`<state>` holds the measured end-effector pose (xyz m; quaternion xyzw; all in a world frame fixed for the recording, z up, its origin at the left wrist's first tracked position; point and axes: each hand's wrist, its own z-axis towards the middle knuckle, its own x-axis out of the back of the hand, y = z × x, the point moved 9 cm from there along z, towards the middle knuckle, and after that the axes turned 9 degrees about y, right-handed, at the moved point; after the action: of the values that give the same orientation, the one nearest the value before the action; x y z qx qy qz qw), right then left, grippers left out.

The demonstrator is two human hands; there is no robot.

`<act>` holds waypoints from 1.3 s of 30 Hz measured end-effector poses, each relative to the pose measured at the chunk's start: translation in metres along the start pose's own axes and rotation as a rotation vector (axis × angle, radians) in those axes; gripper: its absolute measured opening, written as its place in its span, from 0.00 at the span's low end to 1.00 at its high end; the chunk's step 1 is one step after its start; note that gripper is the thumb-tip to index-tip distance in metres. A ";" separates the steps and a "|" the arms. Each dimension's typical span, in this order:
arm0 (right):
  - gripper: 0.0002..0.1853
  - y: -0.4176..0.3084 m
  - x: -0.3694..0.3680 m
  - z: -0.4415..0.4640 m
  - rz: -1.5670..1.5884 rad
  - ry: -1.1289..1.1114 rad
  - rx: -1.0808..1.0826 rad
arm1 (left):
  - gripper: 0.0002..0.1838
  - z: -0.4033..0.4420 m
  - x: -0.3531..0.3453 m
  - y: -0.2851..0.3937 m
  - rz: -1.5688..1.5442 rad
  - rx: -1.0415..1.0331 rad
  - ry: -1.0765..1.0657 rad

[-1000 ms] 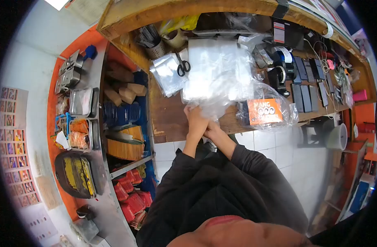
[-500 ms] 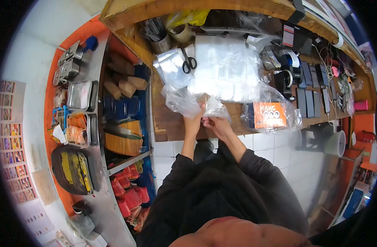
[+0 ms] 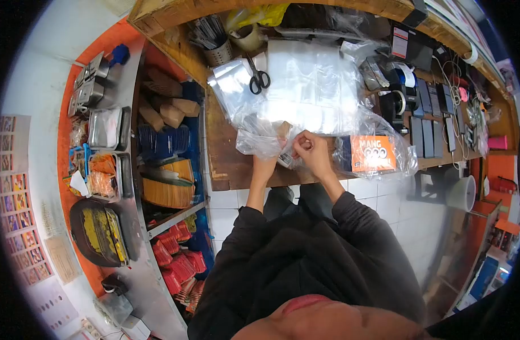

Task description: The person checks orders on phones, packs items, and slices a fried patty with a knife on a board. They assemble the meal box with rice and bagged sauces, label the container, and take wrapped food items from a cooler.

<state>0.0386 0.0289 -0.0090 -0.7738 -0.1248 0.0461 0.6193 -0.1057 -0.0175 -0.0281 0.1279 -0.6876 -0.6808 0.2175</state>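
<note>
At the front edge of the wooden table, a crumpled clear plastic bag (image 3: pixel 253 142) is bunched in my left hand (image 3: pixel 265 165), whose fingers are partly hidden by the film. My right hand (image 3: pixel 315 154) is just to its right, thumb and fingers curled into a pinch beside the bag. What lies between those fingertips is too small to make out. A small brown piece (image 3: pixel 282 129) shows through the plastic above my left hand. Behind both hands lies a stack of flat clear plastic bags (image 3: pixel 311 85). Black-handled scissors (image 3: pixel 259 81) rest at the stack's left.
An orange box (image 3: pixel 373 153) in clear wrap sits to the right on the table (image 3: pixel 229 170). Tape dispensers (image 3: pixel 393 107) and several dark phone-like slabs (image 3: pixel 427 139) are farther right. A steel counter (image 3: pixel 136 226) with trays runs along the left.
My right hand has moved up and right, away from my left hand, and its fingers have curled into a pinch. The bag in my left hand has shifted slightly right.
</note>
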 end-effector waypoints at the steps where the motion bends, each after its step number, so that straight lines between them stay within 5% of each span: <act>1: 0.03 -0.016 0.003 -0.002 -0.073 0.064 0.095 | 0.09 0.000 -0.001 -0.001 -0.001 0.007 0.001; 5: 0.05 -0.021 0.002 0.002 -0.183 0.132 0.262 | 0.10 -0.001 0.000 -0.004 -0.107 0.047 0.035; 19: 0.05 -0.008 0.004 0.002 -0.155 0.055 0.205 | 0.15 -0.008 0.001 -0.015 -0.263 0.304 0.062; 22: 0.06 -0.010 -0.003 0.006 -0.087 0.006 0.120 | 0.13 -0.008 0.004 -0.025 -0.149 0.255 0.061; 24: 0.06 -0.008 -0.003 0.011 0.021 -0.020 0.050 | 0.14 -0.007 0.000 -0.019 0.209 -0.141 -0.054; 27: 0.06 -0.004 -0.003 0.018 -0.016 -0.113 0.001 | 0.13 -0.010 -0.004 -0.008 0.283 -0.277 -0.096; 30: 0.07 0.001 -0.004 0.020 -0.129 -0.145 0.059 | 0.16 -0.005 -0.010 0.021 0.246 -0.137 -0.123; 32: 0.08 -0.026 -0.002 0.014 -0.310 0.006 0.392 | 0.18 -0.006 -0.011 -0.019 0.250 -0.158 -0.089; 34: 0.07 -0.029 0.002 0.017 -0.335 0.101 0.301 | 0.21 -0.006 -0.013 -0.017 0.240 -0.186 -0.073; 36: 0.09 -0.007 0.010 0.026 -0.349 0.201 0.180 | 0.23 -0.005 -0.018 0.006 0.550 -0.338 -0.104; 39: 0.07 -0.012 0.014 0.026 -0.216 0.198 0.259 | 0.24 -0.004 -0.016 -0.034 0.704 -0.424 -0.186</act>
<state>0.0449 0.0598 -0.0026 -0.6707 -0.1385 -0.0813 0.7241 -0.0935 -0.0149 -0.0643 -0.2248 -0.5507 -0.7000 0.3953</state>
